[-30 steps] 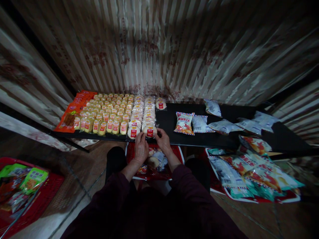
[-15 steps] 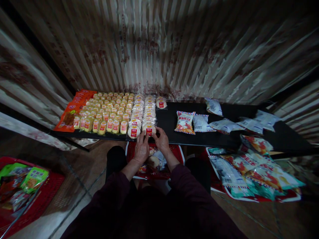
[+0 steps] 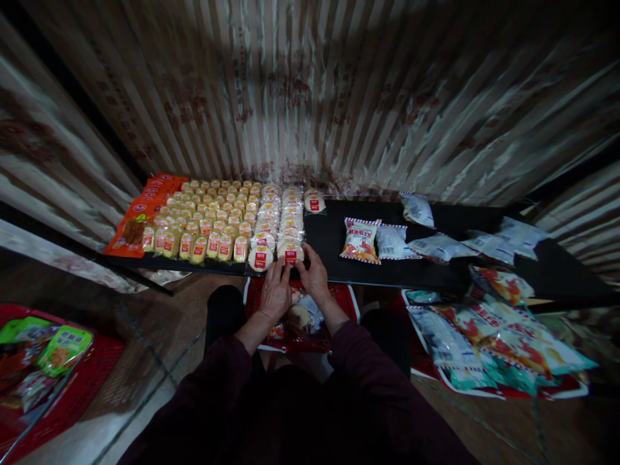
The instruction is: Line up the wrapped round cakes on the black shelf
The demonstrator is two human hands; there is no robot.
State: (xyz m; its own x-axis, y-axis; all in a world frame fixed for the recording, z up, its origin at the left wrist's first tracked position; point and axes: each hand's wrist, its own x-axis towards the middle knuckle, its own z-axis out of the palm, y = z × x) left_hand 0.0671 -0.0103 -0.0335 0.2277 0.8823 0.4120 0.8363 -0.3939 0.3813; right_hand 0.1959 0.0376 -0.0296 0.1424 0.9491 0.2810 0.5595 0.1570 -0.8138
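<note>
A round white cracker packet (image 3: 290, 252) with a red label lies at the front end of the second cracker column. My left hand (image 3: 276, 287) touches its lower left edge with the fingertips, and my right hand (image 3: 314, 276) has its fingers at the lower right edge, so the packet sits between both. Another cracker packet (image 3: 260, 257) lies just left of it. Rows of small yellow packets (image 3: 206, 226) fill the shelf further left. One lone cracker packet (image 3: 314, 201) rests at the back, right of the columns.
Orange bag (image 3: 140, 216) at the shelf's left end; snack bags (image 3: 361, 240) along the right of the black shelf (image 3: 334, 226). Red baskets stand below: one (image 3: 349, 298) between my knees, one (image 3: 104, 361) left, one (image 3: 498, 391) right, heaped with bags.
Both hands remain at the same packet, with hardly any movement. The view has shifted very slightly.
</note>
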